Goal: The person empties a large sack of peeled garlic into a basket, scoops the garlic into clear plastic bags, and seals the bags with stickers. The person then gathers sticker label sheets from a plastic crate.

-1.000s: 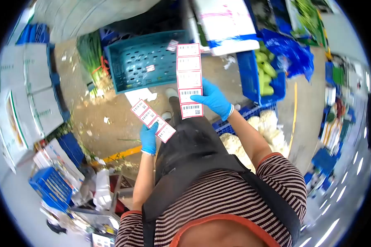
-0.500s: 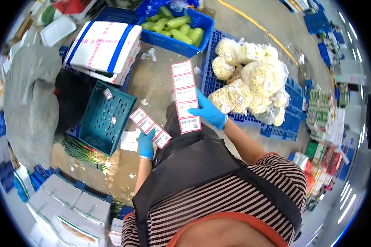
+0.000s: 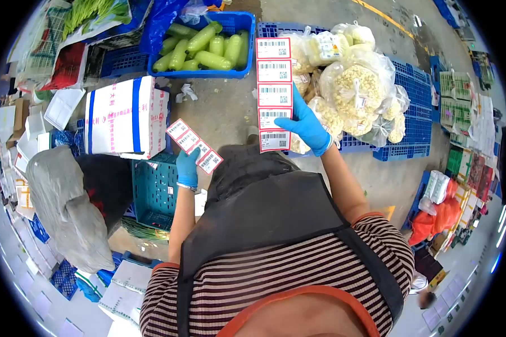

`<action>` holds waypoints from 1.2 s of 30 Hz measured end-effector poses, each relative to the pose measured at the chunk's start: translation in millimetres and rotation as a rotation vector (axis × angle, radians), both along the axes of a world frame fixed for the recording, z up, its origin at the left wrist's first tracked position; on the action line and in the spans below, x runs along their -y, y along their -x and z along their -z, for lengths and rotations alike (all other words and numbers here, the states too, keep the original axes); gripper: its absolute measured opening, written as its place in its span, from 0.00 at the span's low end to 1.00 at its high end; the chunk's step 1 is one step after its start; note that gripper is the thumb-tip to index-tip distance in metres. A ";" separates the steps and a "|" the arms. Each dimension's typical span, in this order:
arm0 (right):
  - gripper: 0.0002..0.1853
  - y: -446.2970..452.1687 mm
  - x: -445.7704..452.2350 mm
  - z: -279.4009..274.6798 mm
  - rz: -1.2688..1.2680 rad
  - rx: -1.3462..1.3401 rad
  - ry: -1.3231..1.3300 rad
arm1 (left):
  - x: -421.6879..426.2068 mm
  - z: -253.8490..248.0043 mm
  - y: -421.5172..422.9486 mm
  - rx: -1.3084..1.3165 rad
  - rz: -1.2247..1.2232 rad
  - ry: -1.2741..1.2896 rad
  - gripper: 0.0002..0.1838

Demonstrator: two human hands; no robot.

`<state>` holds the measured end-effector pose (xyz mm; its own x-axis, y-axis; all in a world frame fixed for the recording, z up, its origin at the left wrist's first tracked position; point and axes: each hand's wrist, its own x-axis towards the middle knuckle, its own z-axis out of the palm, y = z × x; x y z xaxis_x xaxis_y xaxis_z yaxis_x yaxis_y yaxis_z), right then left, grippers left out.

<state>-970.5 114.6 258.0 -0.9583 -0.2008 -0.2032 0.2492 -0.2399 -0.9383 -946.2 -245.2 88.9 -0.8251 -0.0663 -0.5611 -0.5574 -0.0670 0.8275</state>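
Note:
My left hand (image 3: 188, 168), in a blue glove, pinches a short strip of red-edged barcode labels (image 3: 184, 136) that slants down to the right. My right hand (image 3: 308, 126), gloved the same way, grips a longer strip of barcode labels (image 3: 275, 72) between thumb and fingers. That strip hangs upright in front of me, its printed side showing. Behind the right hand lie clear plastic bags of pale chopped vegetable (image 3: 355, 84) on a blue pallet (image 3: 413, 95). A teal crate (image 3: 152, 191) stands left of my left hand.
A blue tub (image 3: 252, 50) of green gourds (image 3: 208, 44) stands ahead. To the left is a white box with blue tape (image 3: 115, 118). Nearer is a large grey crumpled shape (image 3: 67, 202); I cannot tell whether it is clothing. Red bags (image 3: 436, 219) lie at right.
My view has swung, so the tub, box and bags appear shifted left or upward. Both hands still hold their label strips; the right one's strip sits straighter and higher in view.

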 end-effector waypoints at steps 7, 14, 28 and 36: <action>0.47 88.9 -35.8 3.9 0.056 0.045 0.036 | 2.2 11.2 71.5 0.025 -0.067 0.062 0.19; 0.47 164.4 -55.7 5.7 0.224 0.066 -0.023 | 11.4 51.0 199.9 0.092 -0.062 -0.006 0.24; 0.38 264.2 -188.7 -21.8 0.938 -0.035 -0.004 | -89.0 20.7 472.3 0.000 0.168 -0.120 0.20; 0.38 477.8 -318.6 -17.2 0.800 -0.053 -0.098 | -285.0 14.1 612.0 -0.027 0.325 -0.243 0.22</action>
